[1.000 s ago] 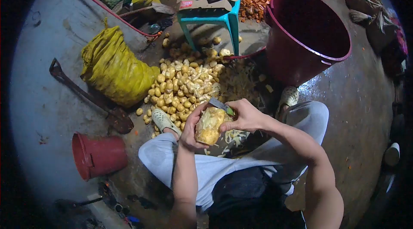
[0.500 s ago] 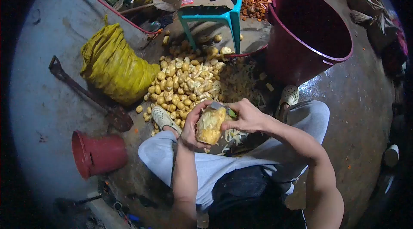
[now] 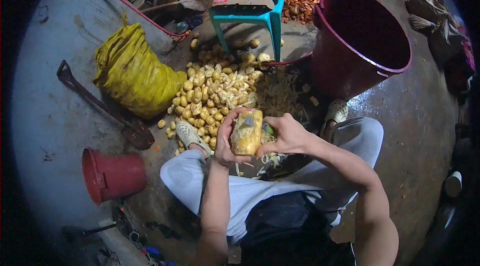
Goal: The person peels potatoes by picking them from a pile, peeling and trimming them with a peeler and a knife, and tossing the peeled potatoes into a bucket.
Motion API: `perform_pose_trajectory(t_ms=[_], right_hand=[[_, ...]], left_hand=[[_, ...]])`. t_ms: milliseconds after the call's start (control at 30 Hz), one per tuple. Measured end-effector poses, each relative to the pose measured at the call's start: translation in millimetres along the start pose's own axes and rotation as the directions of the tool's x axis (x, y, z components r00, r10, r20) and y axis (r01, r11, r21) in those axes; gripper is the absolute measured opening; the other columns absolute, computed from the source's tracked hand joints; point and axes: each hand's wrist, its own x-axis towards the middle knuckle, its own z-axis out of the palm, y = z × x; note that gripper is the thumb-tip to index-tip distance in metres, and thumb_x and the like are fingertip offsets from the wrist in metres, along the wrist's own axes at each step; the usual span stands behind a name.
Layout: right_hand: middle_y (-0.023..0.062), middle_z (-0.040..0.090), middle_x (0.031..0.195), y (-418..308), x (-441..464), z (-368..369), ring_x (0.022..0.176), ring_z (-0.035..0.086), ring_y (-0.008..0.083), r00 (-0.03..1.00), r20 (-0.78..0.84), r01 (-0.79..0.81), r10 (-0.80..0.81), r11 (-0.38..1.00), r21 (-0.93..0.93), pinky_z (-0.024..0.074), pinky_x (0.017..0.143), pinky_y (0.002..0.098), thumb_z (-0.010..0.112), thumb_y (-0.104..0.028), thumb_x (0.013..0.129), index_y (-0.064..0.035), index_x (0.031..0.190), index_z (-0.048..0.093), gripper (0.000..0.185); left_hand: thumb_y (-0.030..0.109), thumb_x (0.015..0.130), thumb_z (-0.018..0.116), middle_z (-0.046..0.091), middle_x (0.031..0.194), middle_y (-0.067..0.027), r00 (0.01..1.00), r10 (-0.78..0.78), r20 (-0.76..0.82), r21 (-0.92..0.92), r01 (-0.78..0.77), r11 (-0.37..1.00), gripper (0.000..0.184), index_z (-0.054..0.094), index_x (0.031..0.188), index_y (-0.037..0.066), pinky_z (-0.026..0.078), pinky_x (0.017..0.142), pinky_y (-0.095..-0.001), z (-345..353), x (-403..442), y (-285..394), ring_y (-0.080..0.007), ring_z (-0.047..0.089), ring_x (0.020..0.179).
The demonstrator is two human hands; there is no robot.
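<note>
Cupping the yellow vegetable (image 3: 248, 141) with the left hand (image 3: 226, 142), closed around its left side. Curling the right hand (image 3: 286, 136) around the knife (image 3: 247, 123), with its blade against the vegetable's upper part. Held above the floor (image 3: 420, 131), between the bent knees and nearer than the potato pile (image 3: 212, 93). Bounded ahead by the green chair (image 3: 274, 31), ahead left by the yellow sack (image 3: 137, 73), ahead right by the maroon tub (image 3: 340, 61). Open over wet floor beyond the right knee.
</note>
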Motion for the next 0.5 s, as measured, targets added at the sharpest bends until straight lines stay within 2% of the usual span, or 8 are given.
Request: perform_pose_trajectory(t_ms=[33, 67, 133, 200, 300, 500], right_hand=[[0.0247, 0.060, 0.063, -3, -1, -1, 0.064, 0.065, 0.0421, 0.996, -0.021, 0.088, -0.089, 0.995, -0.049, 0.0517, 0.061, 0.0455, 0.078, -0.072, 0.058, 0.0033, 0.085, 0.062, 0.081], [0.0247, 0.060, 0.063, -6, -2, 0, 0.064, 0.065, 0.0421, 0.996, -0.021, 0.088, -0.089, 0.995, -0.049, 0.0517, 0.061, 0.0455, 0.078, -0.072, 0.058, 0.0033, 0.085, 0.062, 0.081], [0.0251, 0.062, 0.066, -11, -3, 2, 0.066, 0.065, 0.0421, 0.993, -0.042, 0.108, -0.112, 0.990, -0.095, 0.0526, 0.062, 0.0457, 0.079, -0.073, 0.054, 0.0051, 0.088, 0.060, 0.088], [0.0254, 0.062, 0.067, -8, 1, -5, 0.066, 0.066, 0.0420, 0.994, -0.067, 0.084, -0.089, 0.994, -0.074, 0.0530, 0.063, 0.0453, 0.079, -0.074, 0.052, 0.0059, 0.088, 0.060, 0.090], [0.0257, 0.062, 0.067, -4, 1, -11, 0.066, 0.066, 0.0421, 0.993, -0.099, 0.057, -0.063, 0.996, -0.065, 0.0536, 0.063, 0.0443, 0.079, -0.076, 0.050, 0.0073, 0.088, 0.060, 0.093], [0.0247, 0.060, 0.062, 0, 1, -7, 0.063, 0.065, 0.0427, 0.993, -0.093, 0.067, -0.077, 0.992, -0.104, 0.0535, 0.062, 0.0444, 0.077, -0.077, 0.053, 0.0076, 0.088, 0.060, 0.093]], left_hand=[[0.020, 0.044, 0.094, 0.052, 0.130, -0.0122, 0.999, -0.013, -0.029, 0.051, 0.015, 0.999, 0.110, 0.038, 0.137, -0.001, 0.042, 0.104, -0.0352, -1, 1, -1, -0.0208, 0.053, 0.120], [0.020, 0.044, 0.094, 0.053, 0.129, -0.0115, 0.998, -0.026, -0.059, 0.101, 0.032, 0.994, 0.110, 0.038, 0.137, -0.001, 0.043, 0.103, -0.0347, -1, 2, -3, -0.0202, 0.054, 0.119], [0.020, 0.044, 0.093, 0.054, 0.128, -0.0108, 0.996, -0.025, -0.088, 0.038, 0.028, 0.999, 0.111, 0.038, 0.138, -0.001, 0.044, 0.102, -0.0342, -1, 3, -7, -0.0195, 0.054, 0.118], [0.019, 0.045, 0.093, 0.054, 0.128, -0.0109, 0.996, 0.042, -0.077, 0.089, -0.035, 0.995, 0.110, 0.037, 0.138, -0.002, 0.044, 0.103, -0.0346, -1, 4, -9, -0.0197, 0.054, 0.118], [0.021, 0.046, 0.093, 0.054, 0.128, -0.0111, 0.997, 0.022, -0.071, 0.005, -0.021, 1.000, 0.110, 0.037, 0.138, -0.002, 0.043, 0.104, -0.0346, 4, 4, -4, -0.0199, 0.054, 0.119], [0.023, 0.046, 0.095, 0.054, 0.129, -0.0114, 0.996, 0.041, -0.075, 0.020, -0.039, 0.999, 0.112, 0.036, 0.139, -0.002, 0.045, 0.103, -0.0351, 3, 3, -7, -0.0207, 0.055, 0.119]])
